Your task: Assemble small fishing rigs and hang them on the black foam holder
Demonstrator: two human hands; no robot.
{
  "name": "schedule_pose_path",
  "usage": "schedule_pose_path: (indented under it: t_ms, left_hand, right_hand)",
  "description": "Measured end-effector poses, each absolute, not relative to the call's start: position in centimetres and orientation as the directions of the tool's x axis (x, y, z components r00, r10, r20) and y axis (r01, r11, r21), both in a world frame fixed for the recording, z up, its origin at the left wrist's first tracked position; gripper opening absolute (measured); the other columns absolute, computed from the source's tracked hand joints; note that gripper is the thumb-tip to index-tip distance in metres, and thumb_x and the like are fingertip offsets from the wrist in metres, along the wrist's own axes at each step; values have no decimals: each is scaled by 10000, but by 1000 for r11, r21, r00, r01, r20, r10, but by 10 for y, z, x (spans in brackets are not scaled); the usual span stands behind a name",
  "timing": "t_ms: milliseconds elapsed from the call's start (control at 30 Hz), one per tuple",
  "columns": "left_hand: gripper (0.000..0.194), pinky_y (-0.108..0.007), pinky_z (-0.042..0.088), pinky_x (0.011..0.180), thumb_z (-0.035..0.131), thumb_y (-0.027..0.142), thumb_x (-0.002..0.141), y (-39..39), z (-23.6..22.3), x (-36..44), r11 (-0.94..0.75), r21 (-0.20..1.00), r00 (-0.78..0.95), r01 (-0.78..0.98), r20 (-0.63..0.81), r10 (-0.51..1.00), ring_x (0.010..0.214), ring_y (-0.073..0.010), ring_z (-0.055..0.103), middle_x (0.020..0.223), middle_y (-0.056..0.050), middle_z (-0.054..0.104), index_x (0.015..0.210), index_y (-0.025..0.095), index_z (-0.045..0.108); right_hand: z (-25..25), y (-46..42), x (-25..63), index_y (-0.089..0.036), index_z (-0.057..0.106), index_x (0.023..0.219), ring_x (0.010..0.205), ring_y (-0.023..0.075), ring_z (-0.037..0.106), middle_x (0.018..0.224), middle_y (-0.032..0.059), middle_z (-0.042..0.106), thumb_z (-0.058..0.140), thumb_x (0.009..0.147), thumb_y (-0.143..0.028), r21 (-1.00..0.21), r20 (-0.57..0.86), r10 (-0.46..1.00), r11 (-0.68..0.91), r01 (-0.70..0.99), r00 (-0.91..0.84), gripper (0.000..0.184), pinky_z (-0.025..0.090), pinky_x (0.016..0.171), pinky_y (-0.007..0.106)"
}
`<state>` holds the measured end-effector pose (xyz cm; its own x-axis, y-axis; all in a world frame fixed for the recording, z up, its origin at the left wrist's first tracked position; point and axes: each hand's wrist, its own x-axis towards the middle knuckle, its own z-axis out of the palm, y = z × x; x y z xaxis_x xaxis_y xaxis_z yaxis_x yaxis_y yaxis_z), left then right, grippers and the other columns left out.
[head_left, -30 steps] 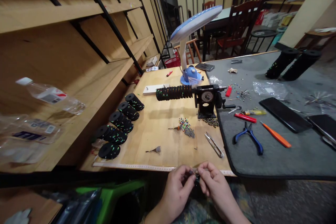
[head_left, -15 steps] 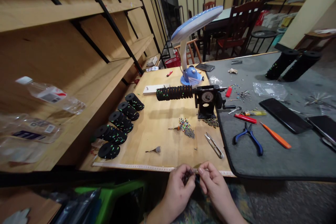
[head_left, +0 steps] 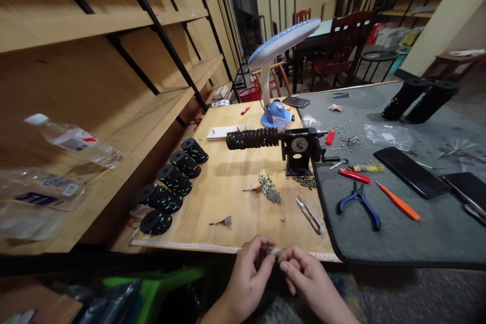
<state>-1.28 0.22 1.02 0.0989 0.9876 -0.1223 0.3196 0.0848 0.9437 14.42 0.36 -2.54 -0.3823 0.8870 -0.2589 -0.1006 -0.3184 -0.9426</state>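
My left hand (head_left: 248, 273) and my right hand (head_left: 304, 271) meet at the near edge of the wooden table (head_left: 228, 182), fingertips pinched together on a tiny item (head_left: 274, 252) that I cannot make out. Just beyond them lie small snips (head_left: 309, 214), a pile of coloured beads and pins (head_left: 269, 187) and a small feathery piece (head_left: 224, 221). A black winding device (head_left: 299, 149) holds a long black roll (head_left: 252, 137) flecked with green.
Black flecked rolls (head_left: 170, 187) lie in a row at the left. A grey mat (head_left: 398, 187) carries blue pliers (head_left: 359, 202), an orange tool (head_left: 398, 201), a red tool (head_left: 354, 176) and phones (head_left: 412, 164). A blue desk lamp (head_left: 279, 61) stands behind; wooden shelves (head_left: 94, 86) line the left.
Both hands have shifted slightly left and down along the table edge, still pinched together. The view has dipped a little.
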Motion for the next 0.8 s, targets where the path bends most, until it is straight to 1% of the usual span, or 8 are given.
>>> schedule_pose_path:
  t_ms: [133,233,367,467,567,633,733,800]
  left_hand:
    - [152,-245,445,672,565,237,861,6,9,-17,78,955,77,285,-104,992,724,-156,567,807,-23,600,1003,183,579]
    - [223,-252,458,690,608,212,822,11,7,-15,138,983,20,124,-141,990,741,-155,569,800,-8,581,1032,190,534]
    - [153,-237,453,655,680,233,758,19,7,-14,192,981,-31,-3,-193,981,720,-146,551,742,-2,565,822,167,557]
    - [191,-226,434,610,712,263,728,22,8,-15,213,976,-53,-34,-215,975,655,-125,519,686,16,542,747,159,553]
    - [221,-222,426,595,722,292,721,25,9,-18,234,971,-60,-52,-237,970,623,-116,512,658,26,541,738,159,545]
    - [229,-219,424,598,717,313,731,27,10,-22,218,975,-102,-52,-222,970,619,-113,517,646,31,544,743,162,545]
    - [252,-213,420,603,722,344,735,32,13,-30,187,982,-170,-40,-191,967,616,-109,529,634,35,553,743,165,544]
    - [284,-211,419,590,730,372,729,32,14,-35,198,979,-147,-43,-203,968,607,-109,537,626,32,566,732,170,530]
  right_hand:
    - [-18,4,143,-212,476,705,402,89,327,432,-103,411,518,855,-408,-958,-277,876,-285,38,-396,249,255,457,223]
    - [-15,4,142,-220,459,718,402,95,337,433,-107,399,476,869,-394,-964,-263,891,-253,77,-371,230,261,457,224]
    - [-13,2,143,-229,430,716,409,98,352,443,-105,403,442,883,-393,-968,-252,896,-235,90,-366,235,274,466,225]
    - [-13,1,144,-226,428,729,413,97,371,441,-98,437,428,891,-377,-971,-239,894,-227,77,-378,221,284,479,224]
    - [-14,0,146,-225,432,727,406,92,362,430,-96,450,444,883,-366,-964,-258,883,-260,48,-393,211,272,469,217]
    - [-16,0,148,-226,431,714,389,83,332,412,-105,431,474,866,-382,-954,-283,871,-301,21,-401,223,245,449,211]
    - [-18,2,151,-227,429,711,373,73,288,402,-113,413,495,850,-483,-925,-327,858,-376,-51,-397,299,207,429,209]
    - [-19,3,153,-227,433,722,383,71,272,415,-111,418,505,834,-563,-900,-349,855,-420,-116,-385,362,189,424,209]
